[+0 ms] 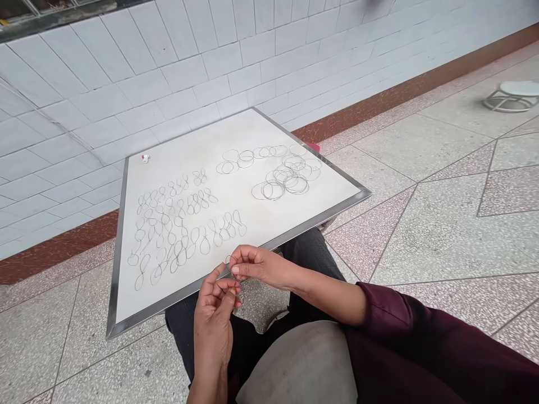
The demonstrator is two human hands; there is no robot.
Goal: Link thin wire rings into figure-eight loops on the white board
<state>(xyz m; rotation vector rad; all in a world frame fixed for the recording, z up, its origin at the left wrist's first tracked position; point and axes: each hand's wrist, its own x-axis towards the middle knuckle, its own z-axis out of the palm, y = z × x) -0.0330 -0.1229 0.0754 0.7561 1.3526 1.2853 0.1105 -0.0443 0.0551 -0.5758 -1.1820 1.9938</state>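
A thin wire loop is pinched between my two hands just off the table's front edge. My left hand closes thumb and fingers on its lower part. Above it, my right hand grips the upper part between thumb and fingertips. On the white table, several wires twisted into figure-eights lie in rough rows on the left half. Several round wire rings overlap one another on the right half.
A small white and red object lies near the table's back left corner. The tiled wall stands behind the table. A white stool is on the floor at the far right.
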